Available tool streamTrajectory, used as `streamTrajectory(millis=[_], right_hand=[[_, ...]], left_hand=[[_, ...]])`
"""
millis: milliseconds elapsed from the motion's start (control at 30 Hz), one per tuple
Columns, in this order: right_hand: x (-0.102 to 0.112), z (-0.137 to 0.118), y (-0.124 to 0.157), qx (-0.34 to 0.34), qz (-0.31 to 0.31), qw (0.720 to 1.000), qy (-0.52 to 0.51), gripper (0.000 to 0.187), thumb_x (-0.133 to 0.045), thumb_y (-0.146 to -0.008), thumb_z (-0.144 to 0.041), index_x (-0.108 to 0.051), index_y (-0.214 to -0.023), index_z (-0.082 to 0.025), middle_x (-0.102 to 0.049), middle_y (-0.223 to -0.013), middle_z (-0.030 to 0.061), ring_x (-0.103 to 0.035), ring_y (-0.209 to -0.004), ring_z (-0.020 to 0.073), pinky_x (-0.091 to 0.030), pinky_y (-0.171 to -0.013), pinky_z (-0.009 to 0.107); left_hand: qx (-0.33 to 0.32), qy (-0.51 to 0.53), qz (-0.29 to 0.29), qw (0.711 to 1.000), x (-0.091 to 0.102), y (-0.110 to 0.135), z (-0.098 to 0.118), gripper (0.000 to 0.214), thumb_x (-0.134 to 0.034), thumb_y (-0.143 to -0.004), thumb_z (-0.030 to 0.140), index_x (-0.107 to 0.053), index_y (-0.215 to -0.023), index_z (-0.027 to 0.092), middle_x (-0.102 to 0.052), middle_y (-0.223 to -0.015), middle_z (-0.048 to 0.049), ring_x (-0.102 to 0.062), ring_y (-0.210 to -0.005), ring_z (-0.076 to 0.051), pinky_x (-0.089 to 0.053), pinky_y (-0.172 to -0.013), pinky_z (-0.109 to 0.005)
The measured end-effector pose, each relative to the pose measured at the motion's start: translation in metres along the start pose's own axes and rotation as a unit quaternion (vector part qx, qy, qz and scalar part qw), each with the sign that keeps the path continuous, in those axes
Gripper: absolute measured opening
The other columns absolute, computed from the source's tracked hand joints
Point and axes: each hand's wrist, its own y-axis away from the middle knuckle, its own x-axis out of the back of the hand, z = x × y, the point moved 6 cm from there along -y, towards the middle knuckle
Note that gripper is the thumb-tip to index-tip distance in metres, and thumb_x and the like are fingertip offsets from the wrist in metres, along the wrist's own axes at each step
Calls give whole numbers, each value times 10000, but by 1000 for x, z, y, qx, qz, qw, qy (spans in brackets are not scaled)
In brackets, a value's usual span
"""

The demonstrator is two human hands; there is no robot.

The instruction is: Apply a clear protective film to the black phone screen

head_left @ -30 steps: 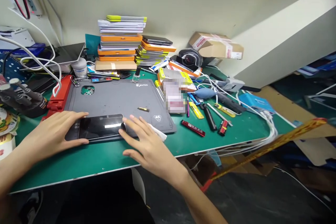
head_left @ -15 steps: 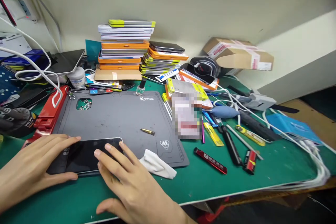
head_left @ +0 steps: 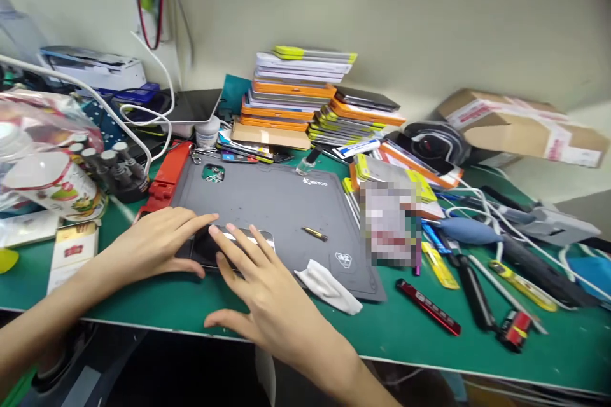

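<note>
One dark phone (head_left: 205, 248) lies on a grey mat (head_left: 267, 197), left hand (head_left: 155, 241) brackets its left end, grip unclear, right hand (head_left: 267, 289) splayed over it, white cloth (head_left: 330, 286) nearby, green worktop (head_left: 377, 331) below

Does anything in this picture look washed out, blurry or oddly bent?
Head view: pale glare streaks the black phone around the fingers of the right hand; head view: coarse pixelation hides whatever lies at the right edge of the gray mat; head view: the cardboard box looks soft and stretched, and the upper right corner darkens.
</note>
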Motion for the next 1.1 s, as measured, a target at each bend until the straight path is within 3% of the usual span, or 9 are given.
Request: streamTrajectory(millis=[100, 200, 333, 467, 567, 700, 867, 1000, 1100], right_hand=[[-3, -18, -11, 6, 23, 999, 32, 809, -565, -979, -673, -596, -1442, -10, -296, -1724, 171, -294, -1606, 358, -281, -1323, 593], [-7, -21, -8, -10, 41, 998, 42, 743, -573, -991, -642, -608, -1456, -63, -271, -1731, 176, -285, -1609, 356, -298, -1311, 608], [-7, 7, 29, -68, 49, 995, 46, 476, -526, -1072, -467, -649, -1448, -202, -251, -1744, 167, -279, -1607, 352, -338, -1267, 654], [-4, 37, 78, -125, 78, 988, 50, 455, -501, -1089, -428, -608, -1497, -257, -284, -1746, 118, -247, -1622, 336, -329, -1266, 665], [-10, 41, 92, -142, 66, 988, 12, 509, -507, -1083, -469, -533, -1561, -295, -268, -1757, 81, -223, -1632, 323, -342, -1269, 636], [-18, 32, 76, -141, 43, 989, -32, 613, -527, -1062, -541, -455, -1612, -279, -227, -1768, 85, -167, -1644, 320, -335, -1273, 633], [-12, 16, 40, -95, 26, 995, -18, 632, -580, -1013, -603, -575, -1522, -228, -207, -1768, 101, -130, -1646, 344, -290, -1285, 672], [-3, -6, 13, -45, 44, 998, 22, 651, -611, -976, -635, -693, -1369, -122, -285, -1735, 147, -178, -1637, 364, -267, -1314, 646], [-6, -23, -6, -34, 61, 996, 54, 739, -577, -979, -669, -678, -1380, -56, -390, -1685, 176, -243, -1621, 366, -256, -1333, 603]], left_hand=[[-4, -9, 6, 1000, 1, 0, 3, 878, -730, -897, 646, -413, -1583, 199, -711, -1273, -144, -714, -1147, -295, -548, -964, -386], [-14, -29, 23, 999, 4, 0, 6, 889, -745, -887, 638, -429, -1564, 157, -723, -1228, -145, -719, -1111, -292, -542, -936, -374], [-32, -87, 35, 995, 7, 6, 10, 943, -717, -870, 699, -451, -1549, 101, -702, -1287, -190, -693, -1166, -326, -516, -968, -409], [-13, -147, 73, 986, 7, 21, 13, 829, -574, -968, 698, -503, -1513, 77, -661, -1382, -220, -631, -1273, -354, -471, -1043, -461], [-6, -155, 105, 982, 3, 33, 14, 689, -523, -1027, 628, -554, -1479, 108, -663, -1401, -186, -611, -1300, -330, -448, -1068, -445], [-23, -161, 128, 978, -4, 39, 17, 503, -556, -1044, 537, -639, -1385, 176, -691, -1373, -125, -640, -1239, -283, -437, -1044, -418], [-30, -176, 131, 975, -8, 38, 17, 485, -612, -1021, 518, -657, -1357, 173, -697, -1357, -125, -647, -1215, -292, -436, -1041, -430], [-33, -157, 128, 979, -9, 36, 15, 470, -624, -1022, 509, -663, -1363, 189, -700, -1342, -131, -647, -1226, -291, -442, -1036, -434], [-29, -156, 118, 980, -10, 35, 15, 472, -606, -1032, 508, -658, -1373, 186, -697, -1337, -138, -639, -1241, -299, -439, -1041, -448]])
